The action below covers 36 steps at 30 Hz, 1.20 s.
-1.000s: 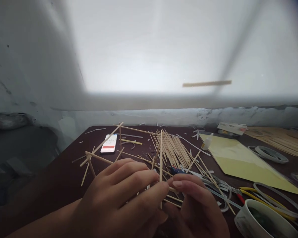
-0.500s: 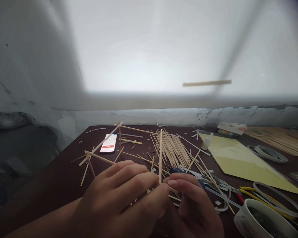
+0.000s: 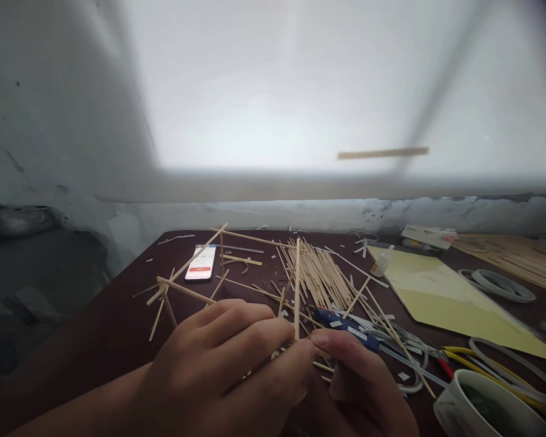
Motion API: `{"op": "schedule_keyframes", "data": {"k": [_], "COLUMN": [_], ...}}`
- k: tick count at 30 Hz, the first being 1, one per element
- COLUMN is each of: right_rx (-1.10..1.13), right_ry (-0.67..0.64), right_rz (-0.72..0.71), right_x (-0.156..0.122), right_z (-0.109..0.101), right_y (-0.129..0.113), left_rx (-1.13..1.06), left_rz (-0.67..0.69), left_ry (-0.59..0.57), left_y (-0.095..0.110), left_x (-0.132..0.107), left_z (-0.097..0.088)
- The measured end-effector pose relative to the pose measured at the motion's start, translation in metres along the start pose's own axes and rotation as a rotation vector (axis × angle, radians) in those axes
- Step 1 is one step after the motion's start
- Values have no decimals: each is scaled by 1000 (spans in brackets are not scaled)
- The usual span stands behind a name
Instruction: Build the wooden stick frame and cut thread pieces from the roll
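Both hands meet low in the middle of the view, at a near corner of an open frame of thin wooden sticks (image 3: pixel 182 290). An upright stick (image 3: pixel 296 291) of that frame rises between their fingertips. My left hand (image 3: pixel 227 358) is closed, thumb and fingers pinching the joint at the foot of the upright. On the right, my right hand (image 3: pixel 368 388) is closed too, its fingertips pressed to the same joint. The joint itself is hidden by the fingers. Just beyond my right hand lies a blue tool with a white label (image 3: pixel 346 328).
A phone (image 3: pixel 201 262) showing a timer lies behind the frame. Many loose sticks (image 3: pixel 323 273) are spread at the centre. To the right are a small glue bottle (image 3: pixel 382 262), a yellow sheet (image 3: pixel 437 297), yellow-handled pliers (image 3: pixel 457 352) and a white cup (image 3: pixel 455 406).
My right hand has shifted slightly down and right, its fingers now lower, so more of the blue tool shows. My left hand keeps its hold on the stick frame.
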State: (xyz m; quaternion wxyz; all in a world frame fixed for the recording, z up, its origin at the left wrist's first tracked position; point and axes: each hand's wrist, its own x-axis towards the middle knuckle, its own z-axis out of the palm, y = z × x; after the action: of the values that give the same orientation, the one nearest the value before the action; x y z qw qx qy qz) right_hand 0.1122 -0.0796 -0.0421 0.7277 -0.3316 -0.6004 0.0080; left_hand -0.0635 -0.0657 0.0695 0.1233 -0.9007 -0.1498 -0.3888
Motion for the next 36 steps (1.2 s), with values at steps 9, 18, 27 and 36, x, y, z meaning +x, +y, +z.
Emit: {"op": "schedule_keyframes", "data": {"k": [9,18,27,36], "right_rx": [-11,1,41,19], "right_ry": [-17,-62,-85,-42], "right_rz": [9,105,74,143], "right_x": [3,3,3,3], "right_z": [-1,-4,-6,-4], "right_y": [-3,-11,-9,-14], "left_rx": [4,4,-3,11], "left_rz": [9,-15,-23,-43], "left_ry": [6,1,3,14], "left_y": [0,1,0,5], "left_x": [2,1,-2,-4], "left_z": [2,1,4,3]}}
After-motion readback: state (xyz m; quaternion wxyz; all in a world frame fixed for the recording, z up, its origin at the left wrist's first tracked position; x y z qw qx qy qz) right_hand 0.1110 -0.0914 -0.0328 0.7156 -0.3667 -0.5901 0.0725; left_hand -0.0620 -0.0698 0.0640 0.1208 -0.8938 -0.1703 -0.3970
